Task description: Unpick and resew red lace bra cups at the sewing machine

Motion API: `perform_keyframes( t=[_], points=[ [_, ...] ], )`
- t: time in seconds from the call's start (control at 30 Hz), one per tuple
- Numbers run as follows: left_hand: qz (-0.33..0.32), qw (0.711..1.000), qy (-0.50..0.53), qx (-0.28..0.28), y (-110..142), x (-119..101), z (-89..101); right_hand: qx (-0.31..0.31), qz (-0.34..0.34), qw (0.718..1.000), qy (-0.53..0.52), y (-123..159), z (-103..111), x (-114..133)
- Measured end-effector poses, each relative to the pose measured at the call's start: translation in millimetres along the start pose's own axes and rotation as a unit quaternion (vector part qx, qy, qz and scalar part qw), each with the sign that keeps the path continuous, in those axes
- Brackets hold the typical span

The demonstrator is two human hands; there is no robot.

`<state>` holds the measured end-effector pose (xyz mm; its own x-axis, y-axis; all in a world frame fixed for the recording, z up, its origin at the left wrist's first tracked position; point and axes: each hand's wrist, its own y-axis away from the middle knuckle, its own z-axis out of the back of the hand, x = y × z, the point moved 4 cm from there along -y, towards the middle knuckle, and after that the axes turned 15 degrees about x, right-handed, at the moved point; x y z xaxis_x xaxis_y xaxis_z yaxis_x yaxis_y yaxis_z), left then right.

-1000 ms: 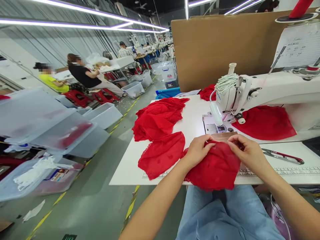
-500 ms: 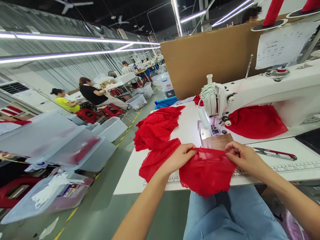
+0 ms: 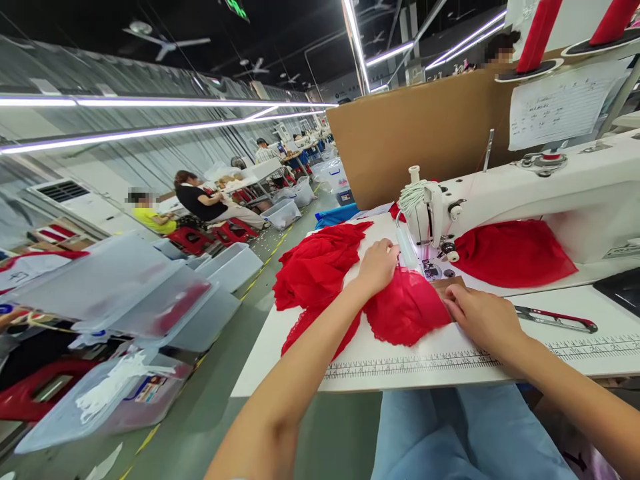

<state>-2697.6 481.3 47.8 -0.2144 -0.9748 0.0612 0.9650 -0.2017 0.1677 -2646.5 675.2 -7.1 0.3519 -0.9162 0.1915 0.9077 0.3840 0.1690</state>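
My left hand (image 3: pixel 379 268) pinches the far left corner of a red lace-edged fabric piece (image 3: pixel 407 312) just left of the presser foot of a white sewing machine (image 3: pixel 500 190). The right edge of that piece is held between the thumb and fingers of my right hand (image 3: pixel 477 317). Between my hands the cloth lies over the table, partly on a brown taped patch (image 3: pixel 447 285) in front of the needle. More red fabric (image 3: pixel 320 263) is heaped left of my left wrist, and another red piece (image 3: pixel 515 253) rests under the machine arm.
Thread snips (image 3: pixel 557 319) with a red handle lie right of my right hand. A printed ruler (image 3: pixel 420 365) runs along the front edge of the white table (image 3: pixel 260 373). Behind stands a cardboard panel (image 3: pixel 415 140). Plastic bins (image 3: pixel 150 300) fill the left floor; several people sit farther back.
Both hands have carried the red piece from the table's front edge forward to the machine. My left hand moved farthest, toward the needle, and the lace edge no longer hangs over the table edge.
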Motion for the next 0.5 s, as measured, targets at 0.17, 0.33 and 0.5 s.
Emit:
perform_keyframes(
  t=[0.17, 0.33, 0.5],
  points=[
    [-0.058, 0.997, 0.057, -0.019, 29.1, -35.3, -32.9, -0.113, 0.207, 0.971, 0.044, -1.6, -3.2, -5.2],
    [-0.136, 0.990, 0.043, -0.022, 29.5, -33.9, -62.7, -0.182, 0.360, 0.911, 0.090, -16.2, -6.9, -2.5],
    [-0.175, 0.982, 0.065, -0.016, 14.4, -14.2, -53.3, -0.230, 0.362, 0.901, 0.065, -19.4, -10.0, -7.7]
  ],
)
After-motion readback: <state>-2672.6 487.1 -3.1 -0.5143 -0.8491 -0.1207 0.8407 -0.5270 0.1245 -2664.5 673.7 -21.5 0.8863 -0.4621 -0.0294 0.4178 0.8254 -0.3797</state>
